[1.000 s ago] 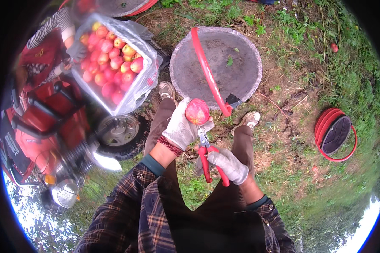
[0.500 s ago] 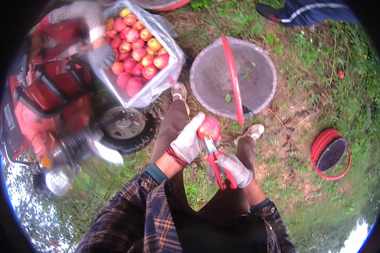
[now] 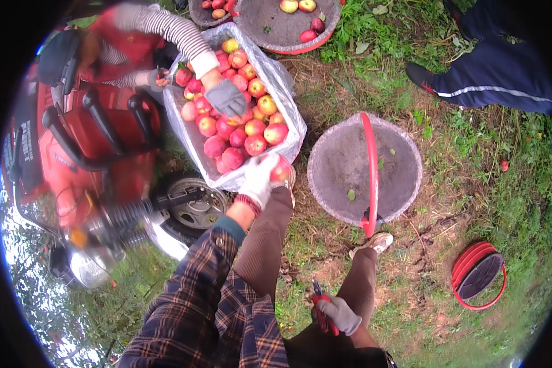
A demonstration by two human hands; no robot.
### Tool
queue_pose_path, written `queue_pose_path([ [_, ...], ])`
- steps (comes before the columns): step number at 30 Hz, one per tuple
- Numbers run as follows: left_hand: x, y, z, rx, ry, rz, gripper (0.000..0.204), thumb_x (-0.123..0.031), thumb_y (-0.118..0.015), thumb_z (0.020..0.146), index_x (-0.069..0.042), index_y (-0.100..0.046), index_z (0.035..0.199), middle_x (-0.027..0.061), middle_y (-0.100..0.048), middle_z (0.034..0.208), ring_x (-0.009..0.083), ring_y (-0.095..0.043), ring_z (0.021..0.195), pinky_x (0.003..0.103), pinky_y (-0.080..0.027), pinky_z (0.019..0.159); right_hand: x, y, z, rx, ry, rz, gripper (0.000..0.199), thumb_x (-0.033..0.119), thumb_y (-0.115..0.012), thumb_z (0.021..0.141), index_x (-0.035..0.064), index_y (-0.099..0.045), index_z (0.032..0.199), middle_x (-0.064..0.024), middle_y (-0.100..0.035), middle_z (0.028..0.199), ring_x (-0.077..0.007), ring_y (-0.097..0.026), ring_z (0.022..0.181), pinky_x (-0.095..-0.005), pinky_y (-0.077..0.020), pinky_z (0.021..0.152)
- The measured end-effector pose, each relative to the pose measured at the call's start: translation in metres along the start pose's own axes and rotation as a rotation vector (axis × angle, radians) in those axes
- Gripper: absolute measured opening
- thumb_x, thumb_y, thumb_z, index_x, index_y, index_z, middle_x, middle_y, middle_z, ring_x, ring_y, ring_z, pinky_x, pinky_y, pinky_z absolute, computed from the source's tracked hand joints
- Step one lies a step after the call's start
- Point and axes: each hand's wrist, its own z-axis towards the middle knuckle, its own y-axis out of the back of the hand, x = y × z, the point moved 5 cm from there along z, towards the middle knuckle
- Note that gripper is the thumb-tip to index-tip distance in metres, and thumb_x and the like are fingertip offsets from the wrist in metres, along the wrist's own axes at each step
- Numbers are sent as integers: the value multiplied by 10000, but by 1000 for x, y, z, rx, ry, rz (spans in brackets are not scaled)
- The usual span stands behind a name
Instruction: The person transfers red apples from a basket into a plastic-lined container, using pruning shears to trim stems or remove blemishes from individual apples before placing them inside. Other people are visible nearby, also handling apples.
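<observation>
My left hand (image 3: pixel 259 182), in a pale glove, is closed around a red apple (image 3: pixel 280 169) at the near corner of a crate (image 3: pixel 292 138) lined with clear plastic. Red and yellow apples (image 3: pixel 233 136) fill the crate. Lower down, in front of my right thigh, my gloved right hand (image 3: pixel 342 314) grips red-handled pruning shears (image 3: pixel 322 306), their blades pointing away from me. A co-worker's grey-gloved hand (image 3: pixel 226 98) rests on the apples in the crate.
A wide grey bucket (image 3: pixel 316 184) with a red handle stands ahead of my right foot, a few leaves inside. Another bucket (image 3: pixel 260 37) at the top holds several apples. Left is a red motor vehicle (image 3: pixel 73 178); right, a small red basket (image 3: pixel 472 264). Another person's leg (image 3: pixel 490 76) is upper right.
My left hand has carried the apple up and left to the crate. My right hand has drawn back lower with the shears. The co-worker's gloved hand has shifted onto the apples.
</observation>
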Motion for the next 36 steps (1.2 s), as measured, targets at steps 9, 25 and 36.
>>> queue_pose_path([
  [9, -90, 4, 93, -369, -518, 966, 614, -285, -677, 745, -28, -474, 1264, 190, -540, 1225, 276, -543, 1102, 341, -445, 914, -68, 38, -1, -179, -30, -16, 464, 387, -516, 920, -27, -517, 1132, -60, -607, 849, -131, -569, 746, -272, -469, 710],
  [25, 130, -244, -88, 449, 328, 100, 154, -203, -601, 872, -86, -523, 808, 45, -525, 645, 200, -536, 592, 389, -478, 614, -103, 96, -53, -214, 572, 917, 542, 439, -462, 927, 16, -419, 1262, -152, -584, 946, -295, -584, 868, -407, -468, 810],
  [36, 236, -428, -264, 815, 447, 376, 164, -221, -607, 878, -95, -526, 810, 15, -495, 619, 162, -487, 556, 359, -443, 584, -143, 143, -82, 62, 745, 1548, 566, 461, -558, 873, 19, -431, 1202, -160, -552, 942, -315, -551, 897, -432, -454, 830],
])
